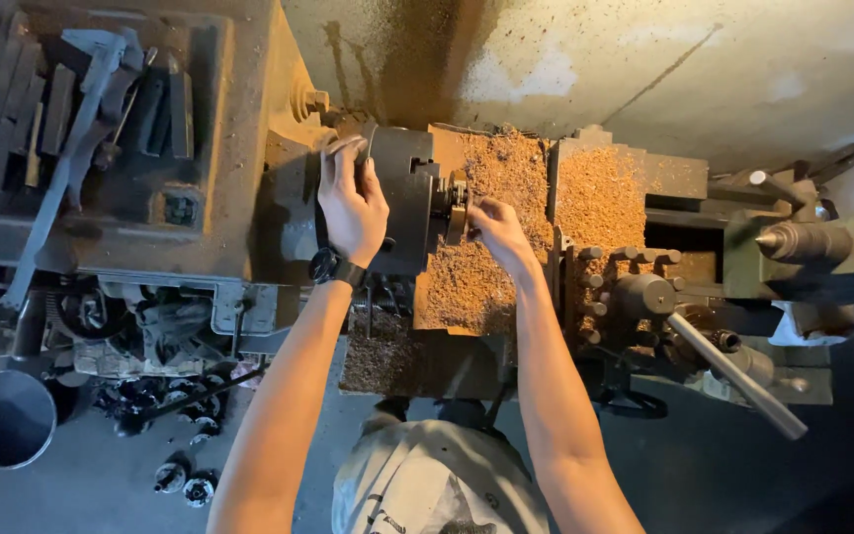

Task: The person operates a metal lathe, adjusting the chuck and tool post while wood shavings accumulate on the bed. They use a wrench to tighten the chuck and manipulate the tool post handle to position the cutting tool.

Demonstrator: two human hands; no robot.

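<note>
Brown shavings [506,198] bury the lathe bed, where the left hand [352,203] lies flat on the chuck [402,198] and the right hand [496,229] pinches a half-hidden brass piece [458,210].

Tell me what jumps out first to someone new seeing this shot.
The heap of orange-brown metal shavings covering the lathe bed at centre. Just left of it, the left hand rests on the dark round steel chuck, while the right hand touches the small brass-coloured workpiece at the chuck's face.
</note>
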